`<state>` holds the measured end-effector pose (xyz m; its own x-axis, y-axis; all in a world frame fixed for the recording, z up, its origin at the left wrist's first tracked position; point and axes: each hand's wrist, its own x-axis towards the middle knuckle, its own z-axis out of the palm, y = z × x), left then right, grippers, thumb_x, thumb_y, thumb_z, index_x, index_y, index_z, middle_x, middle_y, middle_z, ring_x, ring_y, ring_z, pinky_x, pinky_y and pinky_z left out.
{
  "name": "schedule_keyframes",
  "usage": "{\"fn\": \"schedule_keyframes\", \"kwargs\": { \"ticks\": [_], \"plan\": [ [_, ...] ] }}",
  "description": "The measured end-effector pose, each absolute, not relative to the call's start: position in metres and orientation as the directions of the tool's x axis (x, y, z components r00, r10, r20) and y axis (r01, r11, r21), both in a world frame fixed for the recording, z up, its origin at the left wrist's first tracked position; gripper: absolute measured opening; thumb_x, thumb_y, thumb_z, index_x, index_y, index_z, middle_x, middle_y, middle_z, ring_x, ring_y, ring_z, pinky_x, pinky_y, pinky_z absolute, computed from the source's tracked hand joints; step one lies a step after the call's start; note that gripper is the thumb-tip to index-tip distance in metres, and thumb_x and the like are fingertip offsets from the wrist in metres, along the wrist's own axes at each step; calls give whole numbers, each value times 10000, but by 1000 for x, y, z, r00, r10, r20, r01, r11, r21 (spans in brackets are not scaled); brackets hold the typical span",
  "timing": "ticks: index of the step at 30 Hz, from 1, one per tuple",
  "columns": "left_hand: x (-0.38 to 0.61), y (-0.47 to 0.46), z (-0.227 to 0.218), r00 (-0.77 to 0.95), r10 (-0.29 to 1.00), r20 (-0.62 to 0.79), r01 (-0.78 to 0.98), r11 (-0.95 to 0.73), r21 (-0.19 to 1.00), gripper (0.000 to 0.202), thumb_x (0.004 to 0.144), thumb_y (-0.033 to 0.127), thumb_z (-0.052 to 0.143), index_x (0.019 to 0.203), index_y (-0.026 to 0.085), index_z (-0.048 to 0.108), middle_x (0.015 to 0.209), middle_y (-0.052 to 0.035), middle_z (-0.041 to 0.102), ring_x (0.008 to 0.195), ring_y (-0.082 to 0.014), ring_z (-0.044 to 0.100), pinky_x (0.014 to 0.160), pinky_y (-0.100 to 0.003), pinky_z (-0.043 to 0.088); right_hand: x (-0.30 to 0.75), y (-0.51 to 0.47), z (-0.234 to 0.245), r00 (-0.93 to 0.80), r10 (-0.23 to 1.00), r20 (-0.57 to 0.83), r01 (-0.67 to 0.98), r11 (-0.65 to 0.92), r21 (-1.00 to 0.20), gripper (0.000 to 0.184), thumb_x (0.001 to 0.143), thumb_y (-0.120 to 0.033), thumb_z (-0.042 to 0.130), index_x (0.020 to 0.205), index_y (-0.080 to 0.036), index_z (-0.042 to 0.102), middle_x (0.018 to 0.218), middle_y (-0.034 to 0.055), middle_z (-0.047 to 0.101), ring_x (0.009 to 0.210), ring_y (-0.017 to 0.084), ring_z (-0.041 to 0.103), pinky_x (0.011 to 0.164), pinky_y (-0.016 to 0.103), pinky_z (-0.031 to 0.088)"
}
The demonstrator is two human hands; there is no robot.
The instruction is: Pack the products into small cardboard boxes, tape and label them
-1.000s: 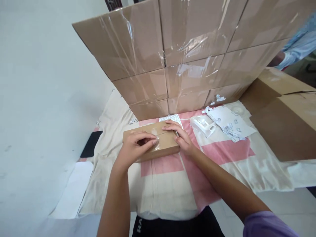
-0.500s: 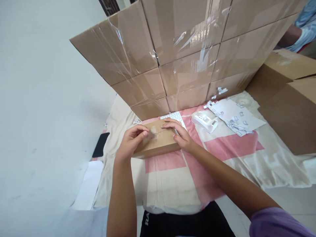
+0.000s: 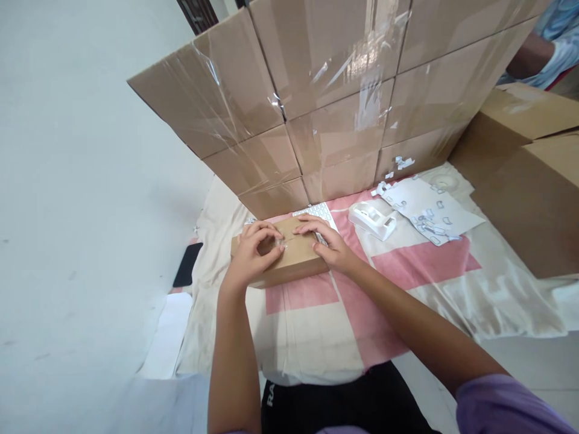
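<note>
A small brown cardboard box (image 3: pixel 298 260) lies on the bed cover, with a shiny bit of clear tape (image 3: pixel 281 243) on its top seam. My left hand (image 3: pixel 257 248) bends over the box's left part, thumb and fingertips closing in on that tape. Whether the tape is lifted between them is too small to see. My right hand (image 3: pixel 326 240) rests on the box's right part, fingers stretched over the top and thumb nearer the front edge. Behind the box, a white sheet with printed outlines (image 3: pixel 322 211) is partly covered.
A tall stack of taped cartons (image 3: pixel 339 138) rises behind. To the right lie a white tape dispenser (image 3: pixel 373 220), a paper sheet (image 3: pixel 436 211) with cut scraps, and a large open carton (image 3: pixel 520 193). A black phone-like slab (image 3: pixel 187 265) is by the wall. Another person's arm (image 3: pixel 534 57) shows top right.
My left hand has shifted right along the box top, its fingertips now reaching the shiny tape. My right hand stays nearly in place. The view has shifted slightly.
</note>
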<state>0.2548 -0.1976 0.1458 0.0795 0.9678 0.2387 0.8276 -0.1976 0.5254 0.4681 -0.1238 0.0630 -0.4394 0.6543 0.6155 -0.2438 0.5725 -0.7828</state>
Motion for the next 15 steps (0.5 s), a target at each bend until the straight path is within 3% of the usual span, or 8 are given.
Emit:
{"fn": "schedule_keyframes", "kwargs": {
  "ticks": [2,4,8,11,15],
  "plan": [
    [254,-197,145,13,974,226,845,-131,519,575,859,418,698,1407,299,572,1376,-81,604,1302,-300,516,1154,-527,336,469,-124,64,-447,660,604,-246,559,-792,390,825,-141,497,1168,-254,645,1291,90,666,1446,301,447,1212,565,313],
    [254,-195,144,-21,980,197,837,-91,539,714,887,417,663,1548,312,413,1447,-77,582,1368,-297,492,1191,-533,304,470,-124,63,-451,663,598,-250,549,-797,384,830,-144,504,1167,-253,651,1303,91,659,1453,304,437,1216,568,306],
    [258,-188,145,-14,989,150,837,-71,543,558,948,384,583,1495,318,498,1422,-49,639,1364,-281,532,1198,-509,326,469,-125,61,-444,671,594,-251,544,-801,370,843,-163,527,1184,-246,645,1327,97,645,1455,299,433,1211,548,320],
    [260,-185,146,-20,988,155,867,-60,495,494,967,371,544,1458,323,545,1411,-42,648,1336,-283,559,1179,-519,358,471,-115,63,-324,712,623,-196,594,-781,331,853,-198,541,1172,-235,618,1283,103,659,1333,275,549,1142,493,414],
    [259,-190,145,-37,973,227,917,-57,395,434,994,383,502,1415,319,584,1396,-53,662,1292,-288,591,1147,-530,377,516,-82,72,65,812,580,182,562,-807,245,833,-240,552,1064,-217,632,1119,94,697,1100,264,638,1011,455,488]
  ]
}}
